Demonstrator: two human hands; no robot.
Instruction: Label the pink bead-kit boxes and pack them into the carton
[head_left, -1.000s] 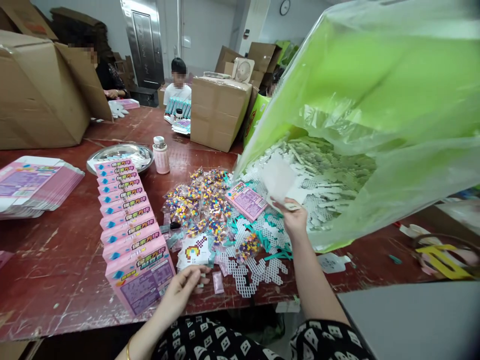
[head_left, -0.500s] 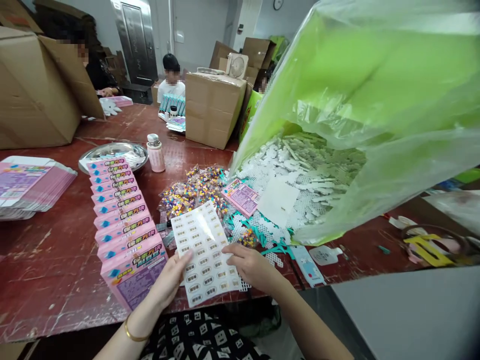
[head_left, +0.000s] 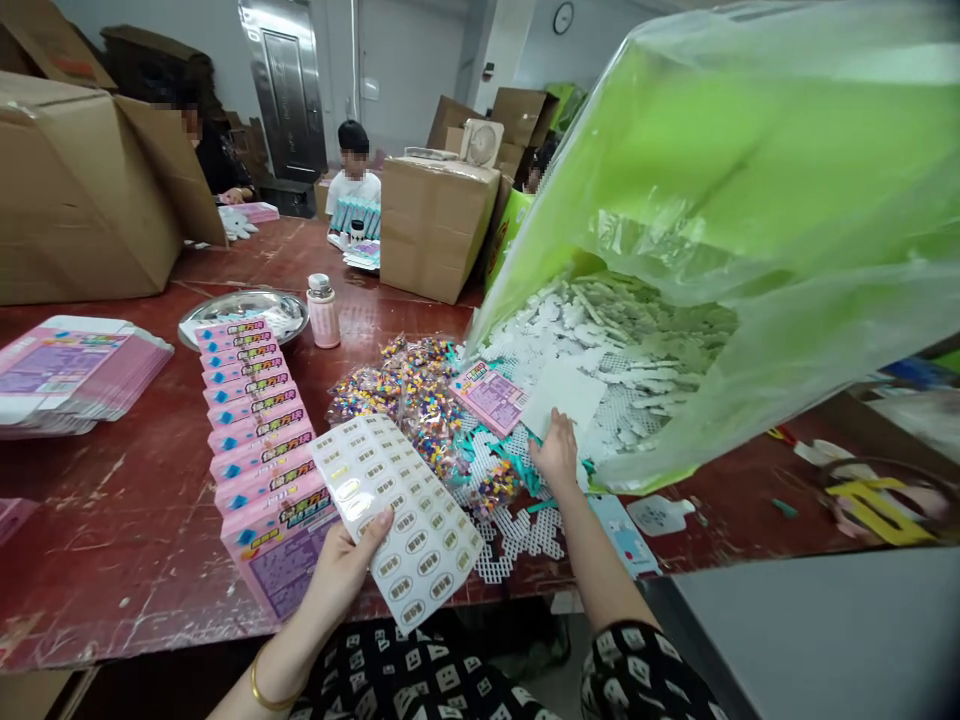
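Observation:
My left hand (head_left: 351, 560) grips the left edge of a white sticker sheet (head_left: 405, 530), thumb on top. Rows of small oval labels with dark print cover the sheet, which tilts over the table's front edge. Farther to the right, my right hand (head_left: 556, 455) reaches to a pale square card (head_left: 566, 395), fingertips at its lower edge and thumb apart from the fingers. That card lies on a heap of white lattice pieces (head_left: 630, 340) spilling from a large green-lined plastic bag (head_left: 720, 150). Beside it rests a flat pink-and-purple packet (head_left: 491, 398).
A row of pink boxes (head_left: 281, 540) stands to the left, with stacked flat cartons (head_left: 82, 370) beyond. Bags of colourful beads (head_left: 409, 385), a metal tray (head_left: 296, 310) and a pink bottle (head_left: 323, 315) sit behind. Cardboard boxes (head_left: 435, 220) and co-workers are across the table.
My right hand has left the sticker sheet and moved up and right to the pale card. The sheet, still in my left hand, has turned and tilted. The view has shifted slightly.

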